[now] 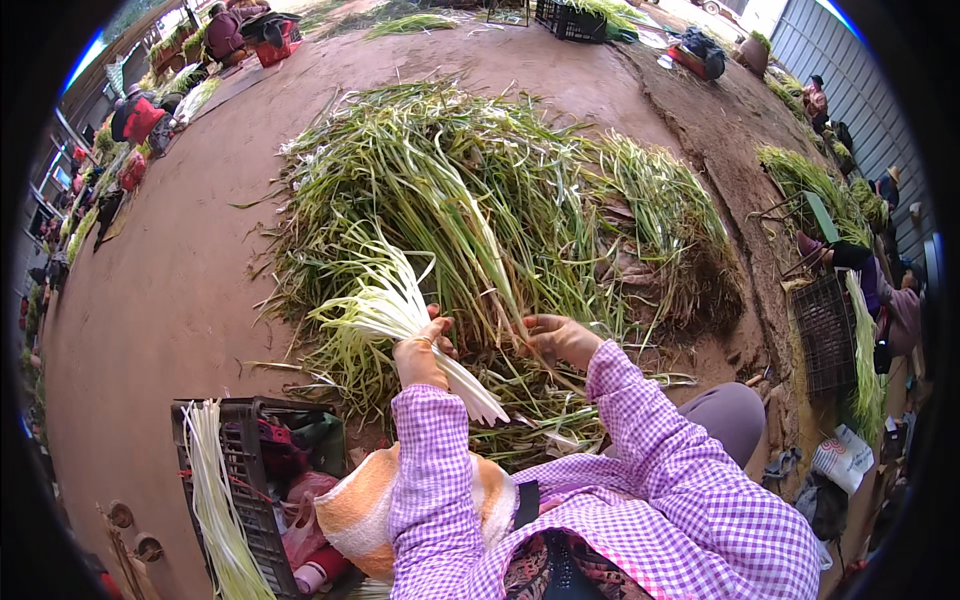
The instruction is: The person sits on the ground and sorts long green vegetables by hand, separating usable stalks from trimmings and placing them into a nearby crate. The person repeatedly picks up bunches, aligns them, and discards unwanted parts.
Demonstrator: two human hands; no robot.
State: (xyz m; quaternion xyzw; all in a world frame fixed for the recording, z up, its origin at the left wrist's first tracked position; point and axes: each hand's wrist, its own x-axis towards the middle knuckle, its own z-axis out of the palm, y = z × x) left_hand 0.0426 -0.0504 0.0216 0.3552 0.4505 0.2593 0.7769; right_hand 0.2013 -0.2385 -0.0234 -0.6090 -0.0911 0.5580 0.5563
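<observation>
A bundle of pale, white-stemmed leafy greens [401, 304] is gripped in my left hand [426, 351], its leafy ends fanned to the upper left and its white stem ends pointing down to the right. Close by on the right, my right hand [561, 339] pinches the lower end of a green leafy stalk [480, 232] with brownish outer leaves, which lies over the heap. The large heap of long green stalks and leaves [420, 165] spreads on the floor in front of me, past both hands.
At lower left stands a black plastic crate [259, 480] with pale stalks [217, 502] along its side and bags inside. An orange-and-white towel [360, 510] lies by my left arm. Another crate [823, 334] and a seated person [896, 307] are at right. More people work along the far left.
</observation>
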